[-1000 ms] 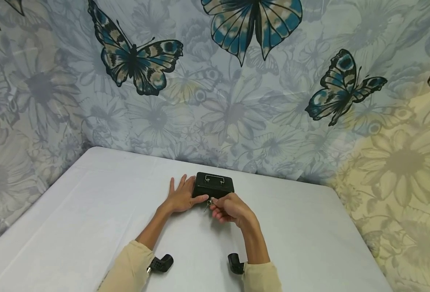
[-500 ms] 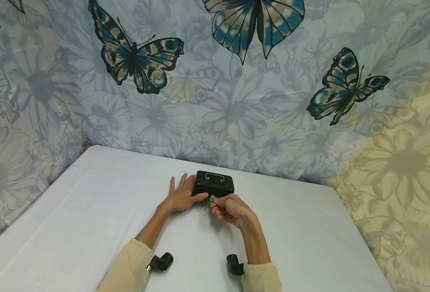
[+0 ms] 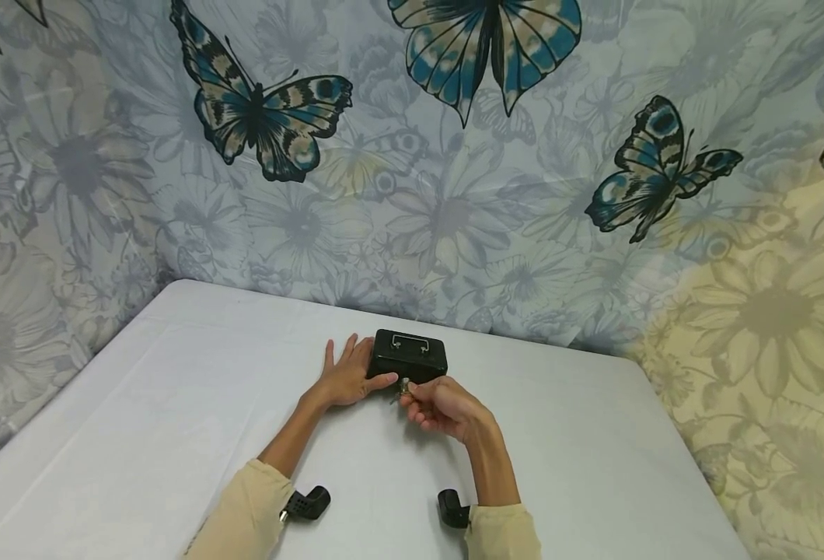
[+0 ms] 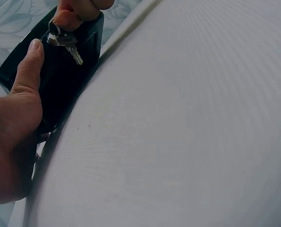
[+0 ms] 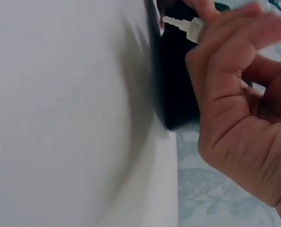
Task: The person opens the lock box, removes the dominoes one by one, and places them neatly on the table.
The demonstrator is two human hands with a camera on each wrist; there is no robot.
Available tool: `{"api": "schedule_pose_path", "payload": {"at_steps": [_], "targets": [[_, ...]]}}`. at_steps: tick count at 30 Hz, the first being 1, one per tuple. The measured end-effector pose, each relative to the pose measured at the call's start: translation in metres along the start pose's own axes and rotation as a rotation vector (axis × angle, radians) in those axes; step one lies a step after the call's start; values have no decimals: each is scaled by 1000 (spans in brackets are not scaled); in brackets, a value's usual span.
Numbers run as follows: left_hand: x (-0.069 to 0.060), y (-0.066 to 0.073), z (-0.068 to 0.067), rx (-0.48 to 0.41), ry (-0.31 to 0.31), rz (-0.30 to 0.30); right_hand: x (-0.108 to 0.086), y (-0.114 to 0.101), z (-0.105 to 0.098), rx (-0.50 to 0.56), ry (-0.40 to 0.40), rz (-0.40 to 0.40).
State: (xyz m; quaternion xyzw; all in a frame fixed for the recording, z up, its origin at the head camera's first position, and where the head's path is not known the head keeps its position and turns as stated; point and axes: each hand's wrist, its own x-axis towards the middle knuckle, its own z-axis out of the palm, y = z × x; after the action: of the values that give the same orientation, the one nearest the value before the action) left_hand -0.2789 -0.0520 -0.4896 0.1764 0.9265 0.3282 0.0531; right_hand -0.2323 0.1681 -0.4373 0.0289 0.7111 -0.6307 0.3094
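Note:
A black cash box (image 3: 409,354) with a folded metal handle on its lid sits near the table's back edge, lid down. Beside its left end lies my left hand (image 3: 345,383), fingers straight and spread, the thumb stretched along the front face. My right hand (image 3: 447,406) pinches a small bunch of keys (image 3: 404,386) at the front of the box. In the left wrist view one loose key (image 4: 76,54) dangles below the fingers, and in the right wrist view a key (image 5: 192,28) sticks out past them. Whether another key sits in the lock cannot be told.
A white cloth (image 3: 174,404) covers the table, which meets a butterfly-printed fabric wall (image 3: 454,194) behind the box. Black wrist devices (image 3: 310,503) are worn at both cream sleeves.
My right hand has drawn down slightly toward me, and the keys in its fingers have turned a little. The left hand and the box stay nearly where they were.

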Motion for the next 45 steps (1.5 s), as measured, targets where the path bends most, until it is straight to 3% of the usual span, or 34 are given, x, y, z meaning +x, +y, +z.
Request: {"api": "schedule_pose_path", "payload": {"at_steps": [5, 11, 17, 22, 28, 34, 40, 45], "targets": [[-1, 0, 2, 21, -18, -4, -7, -1, -2, -176, 55, 19], [-3, -2, 0, 62, -43, 0, -23, -15, -9, -370, 71, -53], [-4, -9, -1, 146, -97, 58, -34, -23, -33, -352, 76, -196], [-6, -11, -2, 172, -114, 85, -34, -23, -53, -325, 219, -309], [-5, -12, -1, 115, -113, 105, -35, -23, -72, -461, 349, -348], [-3, -18, 5, 19, -59, 106, -25, -24, -87, -610, 370, -430], [-3, -13, 4, 21, -66, 107, -16, -27, -99, -744, 402, -471], [-6, -16, 5, -15, -40, 120, -13, -28, -94, -789, 344, -508]]}}
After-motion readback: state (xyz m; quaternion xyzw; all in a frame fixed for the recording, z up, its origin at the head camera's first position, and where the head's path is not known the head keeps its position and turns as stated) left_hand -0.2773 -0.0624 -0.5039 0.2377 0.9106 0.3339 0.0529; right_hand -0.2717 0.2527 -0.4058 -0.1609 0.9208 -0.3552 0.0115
